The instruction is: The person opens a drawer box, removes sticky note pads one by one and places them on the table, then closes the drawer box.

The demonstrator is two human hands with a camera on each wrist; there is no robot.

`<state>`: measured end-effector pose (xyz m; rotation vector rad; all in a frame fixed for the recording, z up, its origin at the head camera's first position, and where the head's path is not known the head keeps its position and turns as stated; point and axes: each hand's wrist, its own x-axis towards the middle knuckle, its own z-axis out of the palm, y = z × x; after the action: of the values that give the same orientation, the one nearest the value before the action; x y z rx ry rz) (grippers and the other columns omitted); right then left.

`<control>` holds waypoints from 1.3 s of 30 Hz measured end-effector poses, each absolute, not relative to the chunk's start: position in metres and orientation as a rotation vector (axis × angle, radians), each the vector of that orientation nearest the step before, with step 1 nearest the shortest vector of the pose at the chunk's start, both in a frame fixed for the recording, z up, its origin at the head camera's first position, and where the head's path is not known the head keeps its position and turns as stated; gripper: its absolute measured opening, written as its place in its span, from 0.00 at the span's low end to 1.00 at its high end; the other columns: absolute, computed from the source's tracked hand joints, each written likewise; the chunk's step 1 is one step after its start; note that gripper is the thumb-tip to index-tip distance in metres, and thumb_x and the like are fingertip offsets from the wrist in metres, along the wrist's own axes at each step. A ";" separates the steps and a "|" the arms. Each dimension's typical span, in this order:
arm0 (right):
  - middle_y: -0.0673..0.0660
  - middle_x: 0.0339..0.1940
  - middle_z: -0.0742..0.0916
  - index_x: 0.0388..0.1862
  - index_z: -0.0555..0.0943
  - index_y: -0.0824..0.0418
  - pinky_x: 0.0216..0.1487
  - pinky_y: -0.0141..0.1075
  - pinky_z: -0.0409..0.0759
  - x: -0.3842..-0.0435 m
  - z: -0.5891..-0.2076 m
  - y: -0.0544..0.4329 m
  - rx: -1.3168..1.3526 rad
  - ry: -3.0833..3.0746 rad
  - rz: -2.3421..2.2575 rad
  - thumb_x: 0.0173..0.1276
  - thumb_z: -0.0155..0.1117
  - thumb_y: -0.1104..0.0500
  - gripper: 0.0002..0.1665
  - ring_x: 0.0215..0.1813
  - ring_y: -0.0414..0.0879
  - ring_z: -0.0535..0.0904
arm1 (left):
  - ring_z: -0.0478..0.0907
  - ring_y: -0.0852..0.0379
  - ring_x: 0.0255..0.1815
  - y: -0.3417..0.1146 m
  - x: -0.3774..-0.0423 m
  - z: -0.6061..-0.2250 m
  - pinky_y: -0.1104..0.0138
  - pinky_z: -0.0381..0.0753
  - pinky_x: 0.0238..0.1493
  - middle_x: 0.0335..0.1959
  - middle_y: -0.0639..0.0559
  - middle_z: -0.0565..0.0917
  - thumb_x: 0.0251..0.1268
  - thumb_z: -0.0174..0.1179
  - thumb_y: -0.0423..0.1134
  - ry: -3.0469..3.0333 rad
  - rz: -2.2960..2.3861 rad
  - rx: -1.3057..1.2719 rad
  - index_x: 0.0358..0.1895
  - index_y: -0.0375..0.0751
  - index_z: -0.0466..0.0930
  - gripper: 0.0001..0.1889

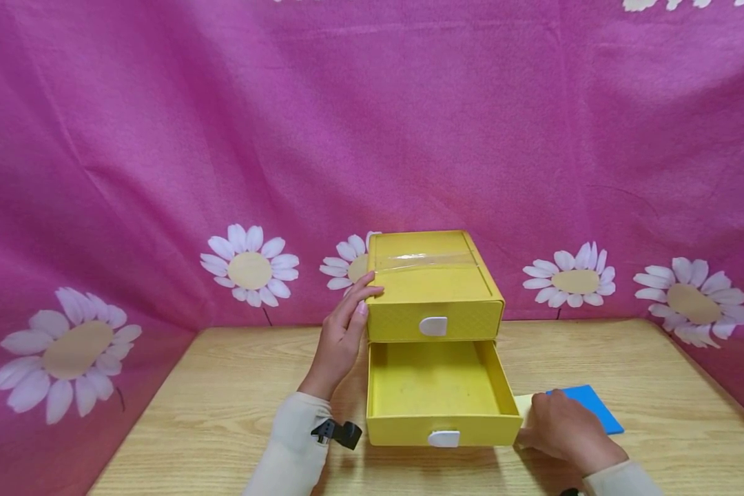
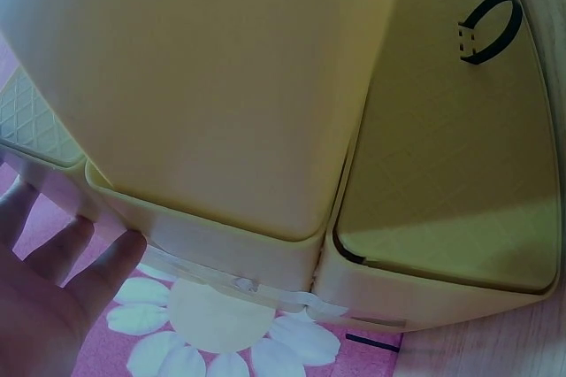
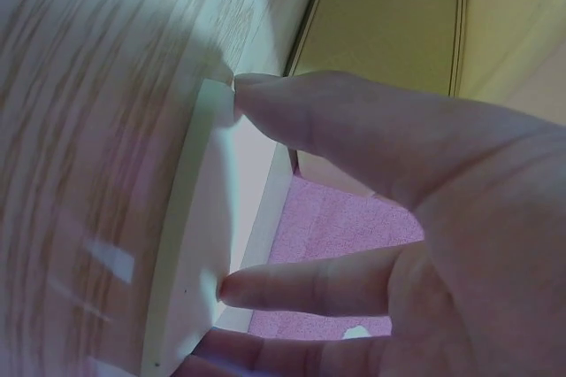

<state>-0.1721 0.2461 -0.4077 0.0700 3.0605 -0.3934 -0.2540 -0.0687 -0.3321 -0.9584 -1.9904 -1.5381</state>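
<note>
A yellow two-drawer box (image 1: 430, 282) stands on the table, its lower drawer (image 1: 403, 430) pulled out and its upper one closed. With fingers extended, my left hand (image 1: 337, 341) rests against the box's upper left side; the left wrist view shows fingertips (image 2: 128, 249) at its edge. To the right of the drawer, my right hand (image 1: 561, 424) holds a pale yellow pad (image 3: 199, 244), thumb at one corner and fingers along its face. In the head view the hand hides most of this pad. A flat blue pad (image 1: 595, 406) lies just beyond the right hand.
The wooden table (image 1: 223, 413) extends to both sides of the box. Behind it hangs a pink cloth (image 1: 440, 138) with white daisies. Clear tape (image 1: 421, 260) crosses the box top, and each drawer front has a white tab (image 1: 434, 326).
</note>
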 end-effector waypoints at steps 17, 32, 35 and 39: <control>0.54 0.18 0.72 0.14 0.70 0.56 0.19 0.39 0.63 -0.173 -0.409 0.248 0.101 3.063 -0.392 0.37 0.71 0.49 0.19 0.21 0.47 0.68 | 0.60 0.48 0.73 -0.068 -0.253 -0.332 0.61 0.59 0.71 0.69 0.41 0.68 0.75 0.42 0.28 -1.998 -1.531 -0.944 0.58 0.33 0.75 0.16; 0.53 0.17 0.72 0.15 0.70 0.57 0.19 0.38 0.62 -0.174 -0.410 0.249 0.118 3.043 -0.375 0.40 0.71 0.47 0.20 0.20 0.46 0.67 | 0.59 0.49 0.73 -0.069 -0.253 -0.331 0.63 0.58 0.72 0.69 0.41 0.68 0.75 0.42 0.28 -1.992 -1.546 -0.949 0.58 0.33 0.75 0.16; 0.53 0.17 0.72 0.15 0.71 0.56 0.19 0.38 0.62 -0.173 -0.410 0.249 0.114 3.043 -0.379 0.39 0.71 0.48 0.20 0.20 0.46 0.67 | 0.60 0.48 0.73 -0.069 -0.253 -0.331 0.62 0.59 0.72 0.69 0.40 0.68 0.75 0.42 0.28 -1.993 -1.545 -0.951 0.58 0.33 0.75 0.16; 0.53 0.16 0.72 0.14 0.71 0.56 0.19 0.37 0.62 -0.172 -0.408 0.250 0.108 3.039 -0.393 0.40 0.72 0.49 0.19 0.20 0.46 0.67 | 0.60 0.47 0.73 -0.069 -0.253 -0.331 0.61 0.59 0.71 0.69 0.40 0.68 0.75 0.42 0.28 -1.991 -1.541 -0.955 0.58 0.33 0.75 0.16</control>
<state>-0.1725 0.2497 -0.4084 0.1078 3.0391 -0.3925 -0.2533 -0.0687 -0.3311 -0.9546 -1.9912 -1.5406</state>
